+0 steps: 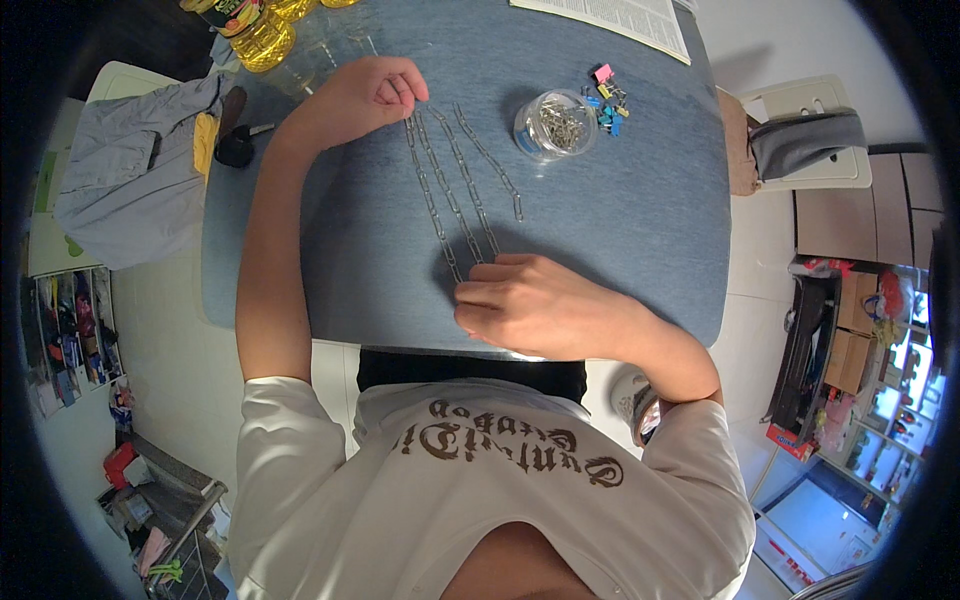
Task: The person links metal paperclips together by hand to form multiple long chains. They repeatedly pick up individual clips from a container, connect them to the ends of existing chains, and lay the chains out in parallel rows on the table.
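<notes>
Chains made of linked metal paper clips lie on the blue-grey table in slanting, side-by-side rows. My left hand (386,94) is curled at the far end of the leftmost paper-clip chain (427,199), with thumb and fingertips pinched on it. At the near ends of the rows, my right hand (517,304) is closed around the lower end of that chain. Its fingers hide the lower ends of the middle chains (457,150). A shorter chain (487,157) on the right lies apart from both hands. A clear round tub (529,135) holds many loose paper clips (562,126).
Coloured binder clips (611,112) lie beside the tub. Printed sheets (615,22) rest at the table's far right. Bottles of yellow oil (262,45) stand far left. A key with a black fob (236,146) lies near the left edge. Chairs flank the table (637,247).
</notes>
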### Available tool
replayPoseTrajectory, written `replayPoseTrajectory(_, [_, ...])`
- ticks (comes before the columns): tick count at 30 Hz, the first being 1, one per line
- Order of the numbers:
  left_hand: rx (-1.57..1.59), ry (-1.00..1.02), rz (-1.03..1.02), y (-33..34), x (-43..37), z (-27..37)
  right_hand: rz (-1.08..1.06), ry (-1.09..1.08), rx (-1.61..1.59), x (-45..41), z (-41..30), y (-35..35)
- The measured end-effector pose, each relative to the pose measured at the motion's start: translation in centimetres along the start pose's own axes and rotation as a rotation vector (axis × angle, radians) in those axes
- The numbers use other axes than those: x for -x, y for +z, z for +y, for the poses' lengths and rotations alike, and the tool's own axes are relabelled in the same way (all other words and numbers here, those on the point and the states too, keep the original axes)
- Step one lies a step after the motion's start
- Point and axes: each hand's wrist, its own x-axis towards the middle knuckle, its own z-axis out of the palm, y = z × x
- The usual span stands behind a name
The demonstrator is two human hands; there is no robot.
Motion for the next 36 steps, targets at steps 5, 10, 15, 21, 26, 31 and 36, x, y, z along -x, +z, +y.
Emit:
replayPoseTrajectory(5, [-0.047,0.013,0.043,0.1,0.2,0.5,0.020,0.008,0.008,0.1,-0.1,0.4])
replayPoseTrajectory(10, [-0.088,-0.005,0.062,0.3,0.2,0.4,0.050,-0.007,0.019,0.1,-0.2,0.5])
replayPoseTrajectory(15, [-0.101,-0.005,0.058,0.3,0.1,0.5,0.029,0.005,0.027,0.1,-0.3,0.5])
replayPoseTrajectory(21, [-0.114,0.010,0.078,0.5,0.1,0.5,-0.001,0.012,0.060,0.2,-0.4,0.3])
replayPoseTrajectory(26, [-0.078,0.030,0.083,0.2,0.1,0.5,0.090,-0.026,0.070,0.7,0.3,0.1])
replayPoseTrajectory(31, [-0.074,0.033,0.066,0.4,0.2,0.2,0.302,0.201,-0.128,1.6,2.2,-3.6])
replayPoseTrajectory(36, [-0.077,0.052,0.071,0.3,0.2,0.3,0.664,0.504,0.011,2.7,4.5,-5.5])
